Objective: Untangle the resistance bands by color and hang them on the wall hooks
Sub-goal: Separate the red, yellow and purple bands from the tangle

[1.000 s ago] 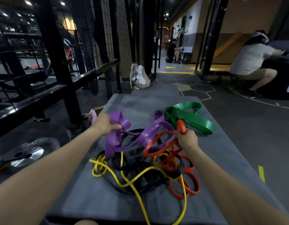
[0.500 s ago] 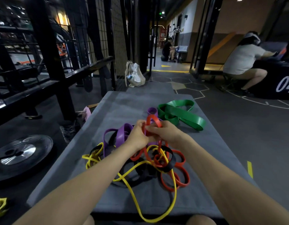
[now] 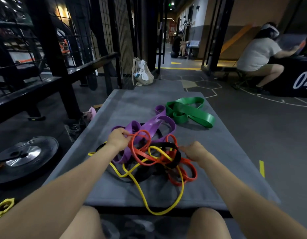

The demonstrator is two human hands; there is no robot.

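Resistance bands (image 3: 149, 152) tangled; left hand (image 3: 117, 139) pinches orange band (image 3: 140, 154); right hand (image 3: 195, 150) grip unclear.

Your hands parted from the shared pinch | your left hand (image 3: 118, 139) pulled an orange band (image 3: 140, 152) loop out leftward | your right hand (image 3: 194, 151) drew back rightward, gripping an orange strand | purple band (image 3: 154, 124) lay released on the pile
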